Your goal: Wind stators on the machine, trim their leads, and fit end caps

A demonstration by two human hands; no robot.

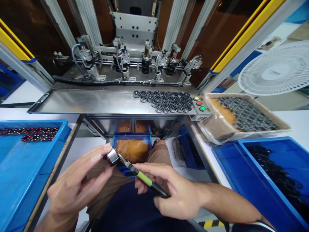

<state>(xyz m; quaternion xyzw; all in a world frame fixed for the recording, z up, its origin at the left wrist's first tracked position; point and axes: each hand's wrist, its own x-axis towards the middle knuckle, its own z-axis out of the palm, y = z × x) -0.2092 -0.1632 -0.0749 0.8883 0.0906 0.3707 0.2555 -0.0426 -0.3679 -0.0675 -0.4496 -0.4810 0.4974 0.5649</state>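
Between the fingertips and thumb of my left hand (79,180) is a small motor stator (112,157), a silvery ring with black ends and a bit of red winding. My right hand (171,190) is closed around cutting pliers (145,178) with green and black handles. The tips of the pliers' jaws meet the stator's right side, where a thin dark wire loop shows. Whether the jaws grip that wire is too small to tell. Both hands are above my lap, in front of the machine's steel ledge.
On the steel ledge (96,102) sit many similar stators (166,100), beside coloured push buttons (199,103). A blue tray (31,167) with wound stators is at left. To the right are a plastic-lined box (212,125) of parts, a blue bin (231,161) and a white fan (275,71).
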